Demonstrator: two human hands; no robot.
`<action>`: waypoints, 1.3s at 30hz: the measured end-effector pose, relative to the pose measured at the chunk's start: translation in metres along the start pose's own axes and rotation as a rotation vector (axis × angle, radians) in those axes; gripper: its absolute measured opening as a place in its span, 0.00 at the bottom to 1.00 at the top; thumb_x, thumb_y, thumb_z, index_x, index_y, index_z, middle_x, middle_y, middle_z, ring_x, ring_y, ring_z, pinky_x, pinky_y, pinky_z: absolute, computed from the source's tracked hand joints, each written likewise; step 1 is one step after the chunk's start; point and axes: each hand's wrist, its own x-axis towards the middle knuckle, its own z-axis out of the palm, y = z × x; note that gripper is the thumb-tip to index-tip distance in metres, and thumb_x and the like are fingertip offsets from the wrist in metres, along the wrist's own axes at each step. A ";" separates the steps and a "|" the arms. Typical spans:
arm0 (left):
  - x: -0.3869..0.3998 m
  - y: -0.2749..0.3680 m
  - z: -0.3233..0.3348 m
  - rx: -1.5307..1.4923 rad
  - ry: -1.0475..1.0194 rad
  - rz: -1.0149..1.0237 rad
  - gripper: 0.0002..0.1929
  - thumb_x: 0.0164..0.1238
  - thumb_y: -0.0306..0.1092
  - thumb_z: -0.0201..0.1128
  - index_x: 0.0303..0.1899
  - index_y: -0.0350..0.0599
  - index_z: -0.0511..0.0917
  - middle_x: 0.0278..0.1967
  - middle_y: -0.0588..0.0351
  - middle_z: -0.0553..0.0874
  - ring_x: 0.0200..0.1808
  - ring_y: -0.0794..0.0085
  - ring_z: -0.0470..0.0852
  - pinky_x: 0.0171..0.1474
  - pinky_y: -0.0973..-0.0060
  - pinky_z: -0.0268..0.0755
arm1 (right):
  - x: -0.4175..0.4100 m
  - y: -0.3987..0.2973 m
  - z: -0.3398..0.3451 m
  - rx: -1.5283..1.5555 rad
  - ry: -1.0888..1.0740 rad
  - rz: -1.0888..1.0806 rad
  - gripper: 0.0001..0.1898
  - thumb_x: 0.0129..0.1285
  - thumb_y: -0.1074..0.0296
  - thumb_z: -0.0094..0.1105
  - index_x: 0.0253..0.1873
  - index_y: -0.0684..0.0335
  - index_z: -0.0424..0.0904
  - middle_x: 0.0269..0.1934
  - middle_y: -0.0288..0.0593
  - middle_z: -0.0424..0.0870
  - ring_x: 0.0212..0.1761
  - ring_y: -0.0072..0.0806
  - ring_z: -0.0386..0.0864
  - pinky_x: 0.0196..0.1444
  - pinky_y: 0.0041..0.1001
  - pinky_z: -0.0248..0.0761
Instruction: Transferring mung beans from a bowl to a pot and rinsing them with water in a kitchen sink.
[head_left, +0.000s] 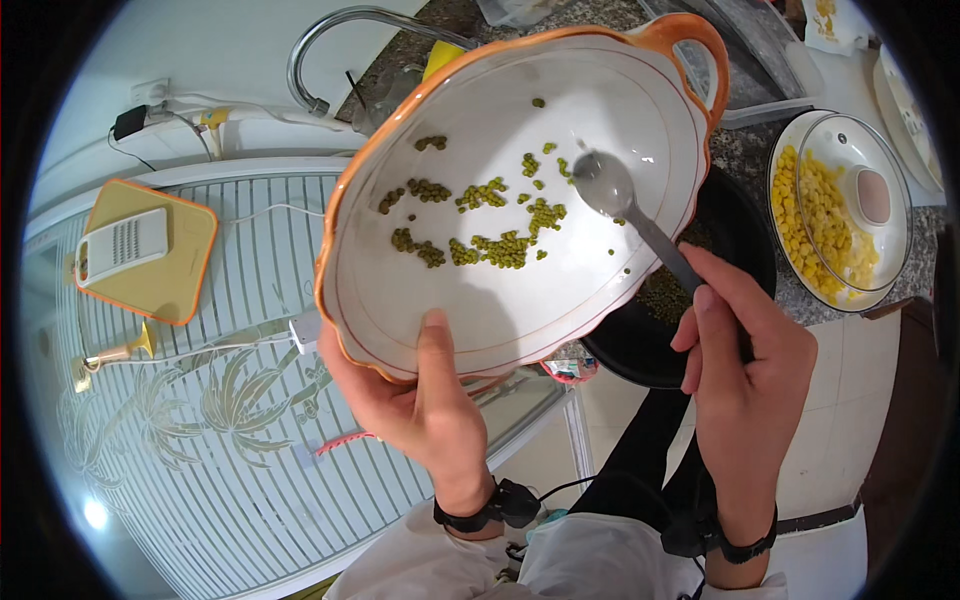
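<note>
My left hand (431, 405) grips the scalloped rim of a white oval ceramic dish (585, 300) with orange edging and a loop handle, the thumb resting on its inner face. The dish is held up and tilted. Small clusters of green beans (502, 247), probably mung beans, cling to its inside. In my right hand (742, 375) is a grey spoon (607, 187); its bowl lies over the dish's inner surface, close to some beans. Partly hidden beneath the dish, a black pan (739, 217) holds more dark green beans (664, 298).
A plate of yellow corn kernels (806, 217) sits at the right, partly under a glass lid (855, 202). Behind the dish arches a chrome faucet (337, 19). A grater (127, 246) and an orange-edged cutting board (184, 255) hang at the left beside a ribbed glass door (225, 510).
</note>
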 end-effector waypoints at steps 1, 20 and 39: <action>0.001 0.002 -0.002 0.000 0.012 -0.003 0.26 0.66 0.16 0.60 0.65 0.34 0.65 0.56 0.49 0.77 0.56 0.71 0.78 0.62 0.74 0.68 | -0.001 -0.004 -0.003 -0.030 -0.031 0.031 0.13 0.69 0.79 0.53 0.55 0.68 0.83 0.25 0.41 0.80 0.20 0.17 0.72 0.22 0.18 0.62; -0.003 -0.003 0.005 0.021 0.017 0.035 0.28 0.65 0.15 0.60 0.67 0.32 0.63 0.58 0.46 0.77 0.57 0.68 0.79 0.61 0.72 0.71 | 0.005 0.006 -0.002 -0.048 0.020 0.017 0.15 0.73 0.76 0.50 0.58 0.65 0.83 0.22 0.34 0.76 0.18 0.12 0.65 0.20 0.16 0.55; 0.002 -0.006 0.000 0.046 0.104 0.038 0.34 0.60 0.14 0.64 0.69 0.34 0.64 0.59 0.47 0.78 0.56 0.67 0.80 0.59 0.71 0.75 | -0.036 -0.013 -0.037 -0.469 -0.061 -0.029 0.20 0.62 0.86 0.48 0.56 0.68 0.84 0.24 0.40 0.76 0.22 0.21 0.72 0.24 0.22 0.59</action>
